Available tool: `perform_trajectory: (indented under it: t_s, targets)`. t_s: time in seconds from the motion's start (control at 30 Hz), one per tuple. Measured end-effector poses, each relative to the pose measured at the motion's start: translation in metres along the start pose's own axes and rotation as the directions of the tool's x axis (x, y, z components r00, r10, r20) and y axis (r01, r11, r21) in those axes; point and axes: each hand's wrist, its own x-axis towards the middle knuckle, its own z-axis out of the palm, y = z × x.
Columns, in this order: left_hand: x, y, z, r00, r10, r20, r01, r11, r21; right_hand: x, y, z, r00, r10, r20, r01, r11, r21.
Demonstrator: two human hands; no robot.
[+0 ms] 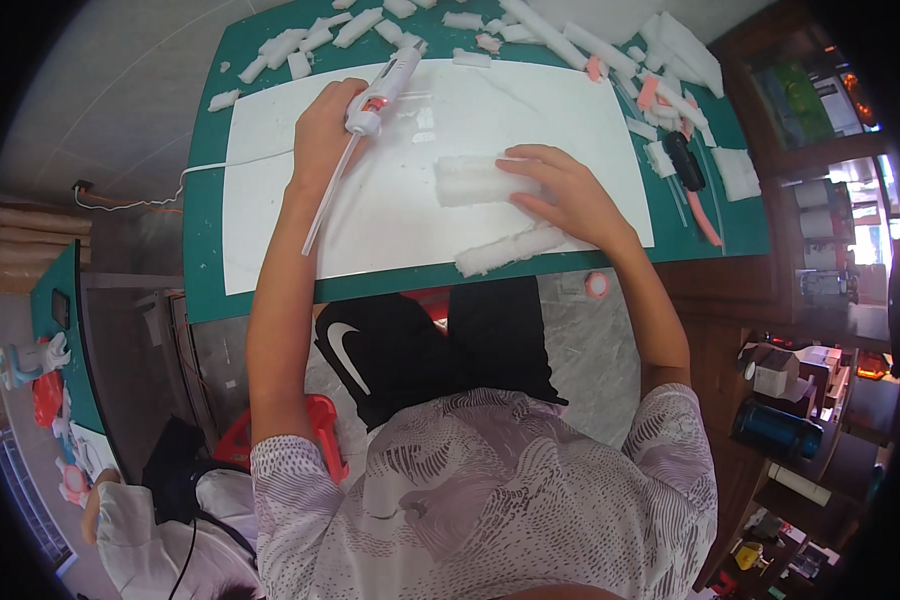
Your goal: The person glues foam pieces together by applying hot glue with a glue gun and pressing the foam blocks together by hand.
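My left hand (325, 130) is wrapped around a white hot glue gun (395, 85), its nozzle pointing to the far side. A long clear glue stick (330, 195) sticks out of its back end, over my left forearm. On the white board (390, 235), a white foam block (470, 180) lies crosswise. My right hand (565, 190) grips the block's right end, thumb on the near side and fingers on the far side. Close below, beside my right wrist, lies a loose white foam strip (505, 250) with rough edges.
Several foam offcuts (360, 28) line the green table's (205, 250) far edge. More foam and pink pieces (648, 92) lie at the far right, near a black-and-pink tool (685, 165). The gun's white cord (235, 163) runs left. Another person (160, 520) sits at lower left.
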Motion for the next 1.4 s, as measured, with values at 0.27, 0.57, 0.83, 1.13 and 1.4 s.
perform_trajectory:
  t_s: [0.27,0.57,0.83,1.13,1.4]
  targets:
    - [0.001,-0.003,0.000,1.000,0.010,0.018,-0.011,1.000,0.018,-0.004,0.000,0.003,0.995,-0.092,0.026,0.095,0.989,-0.117]
    - [0.001,0.000,-0.001,0.999,-0.011,0.032,0.011,1.000,0.010,-0.004,-0.011,-0.002,0.991,-0.117,0.068,0.130,0.967,-0.220]
    - [0.002,-0.002,-0.002,1.000,0.008,0.014,-0.008,1.000,0.017,-0.007,-0.007,0.001,0.993,-0.085,0.076,0.098,0.977,-0.187]
    - [0.000,-0.002,-0.002,1.000,0.012,0.016,-0.012,1.000,0.016,0.001,-0.004,0.007,0.992,-0.118,0.036,0.123,0.915,-0.384]
    - [0.001,-0.004,-0.002,0.999,0.027,0.022,-0.027,1.000,0.015,-0.001,-0.004,0.007,0.985,-0.167,0.044,0.172,0.927,-0.334]
